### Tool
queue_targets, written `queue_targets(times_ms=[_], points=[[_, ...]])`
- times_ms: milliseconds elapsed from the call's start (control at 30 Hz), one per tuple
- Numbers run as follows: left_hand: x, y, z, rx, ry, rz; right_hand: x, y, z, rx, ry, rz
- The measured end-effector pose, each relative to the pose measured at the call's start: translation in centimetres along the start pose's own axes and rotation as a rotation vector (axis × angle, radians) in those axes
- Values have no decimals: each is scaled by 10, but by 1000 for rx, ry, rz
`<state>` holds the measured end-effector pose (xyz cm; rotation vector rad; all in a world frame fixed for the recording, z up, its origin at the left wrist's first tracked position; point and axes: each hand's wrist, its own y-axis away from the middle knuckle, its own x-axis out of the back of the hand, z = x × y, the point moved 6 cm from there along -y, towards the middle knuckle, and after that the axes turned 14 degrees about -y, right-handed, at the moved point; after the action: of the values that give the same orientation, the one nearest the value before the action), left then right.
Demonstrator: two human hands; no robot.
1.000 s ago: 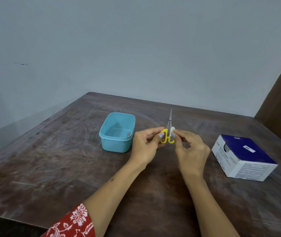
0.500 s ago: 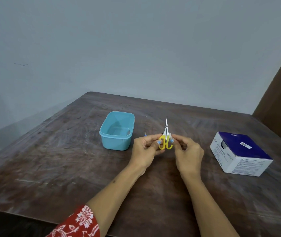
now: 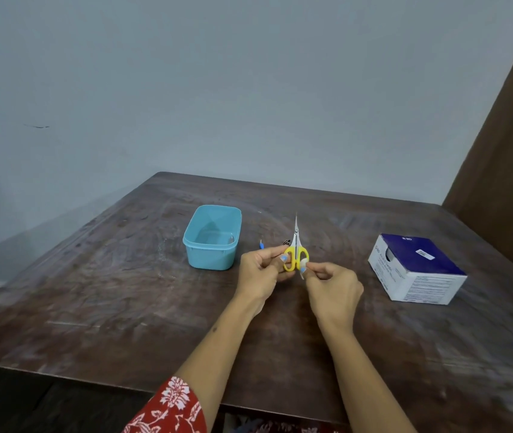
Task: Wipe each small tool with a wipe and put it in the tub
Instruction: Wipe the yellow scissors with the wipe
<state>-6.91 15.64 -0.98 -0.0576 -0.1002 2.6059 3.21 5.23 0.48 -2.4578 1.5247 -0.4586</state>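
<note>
Holding a small metal item: tub (image 3: 213,237)

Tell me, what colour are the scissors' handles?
Yellow. The scissors show it clearly in the head view, held between the left hand and right hand.

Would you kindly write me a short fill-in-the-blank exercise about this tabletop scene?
1. The scissors have ____ handles.
2. The left hand holds the scissors with the blades pointing ____.
3. The tub is light ____ in colour.
4. The right hand pinches a small white ____ against a handle loop.

Missing words: yellow; up; blue; wipe
</note>
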Motion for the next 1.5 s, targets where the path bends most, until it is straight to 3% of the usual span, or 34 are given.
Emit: queue_targets(times_ms=[200, 400, 500, 767, 933, 1133, 1267, 1500], points=[[-7, 2, -1, 15, -16, -55, -3, 3, -16, 263, -68, 12], [-4, -2, -1, 40, 52, -6, -14, 9, -20, 433, 81, -65], [-6, -1, 0, 42, 60, -38, -13, 8, -24, 493, 107, -10], [-4, -3, -1, 46, 43, -35, -16, 7, -13, 318, 201, -94], [-6, -2, 0, 64, 51, -87, -12, 3, -17, 381, 173, 1], [-5, -2, 0, 58, 34, -76, -13, 6, -13, 302, 180, -41], [-8, 0, 1, 62, 19, -120, -8, 7, -25, 430, 83, 21], [-8, -2, -3, 77, -27, -123, -19, 3, -11, 368, 149, -106]])
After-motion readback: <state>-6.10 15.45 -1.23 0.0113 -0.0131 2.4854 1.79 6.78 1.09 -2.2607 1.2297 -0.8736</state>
